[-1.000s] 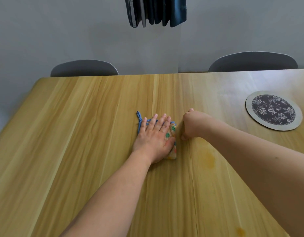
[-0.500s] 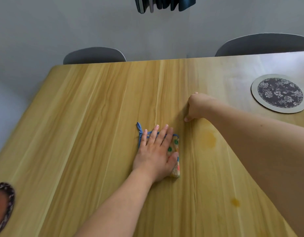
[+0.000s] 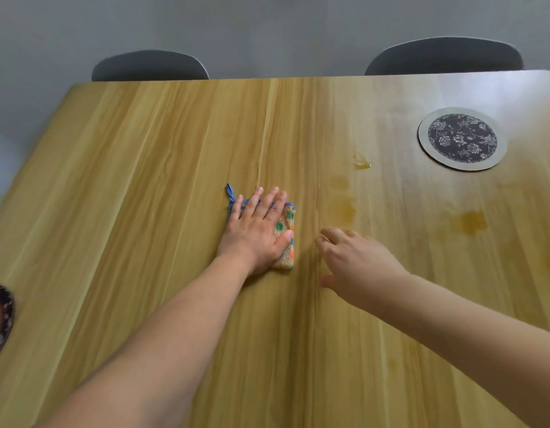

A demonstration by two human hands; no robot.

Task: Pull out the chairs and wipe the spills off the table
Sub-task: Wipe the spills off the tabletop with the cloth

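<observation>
Your left hand [image 3: 255, 231] lies flat with the fingers spread on a folded cloth [image 3: 285, 234], and it presses the cloth down on the wooden counter [image 3: 144, 186]. The cloth is beige with green and orange spots and has a blue edge; a small blue loop sticks out at its far left corner. It sits near the middle of the counter.

Your right hand [image 3: 354, 264] is just beside the cloth, on its right, and does not touch it. The fingers are loosely curled and hold nothing; the hand is a little blurred, so I cannot tell if it touches the wood.

Beyond your right hand there is a yellowish spill [image 3: 343, 208], and a second, darker spill [image 3: 470, 222] lies further right. A small wet spot [image 3: 361, 164] shines behind the first one. A round floral coaster [image 3: 462, 139] lies near the far right corner. At the left edge you see part of another patterned mat [image 3: 0, 319]. Two grey chairs [image 3: 150, 66] [image 3: 443, 57] stand at the far side, their backs against the counter edge.
</observation>
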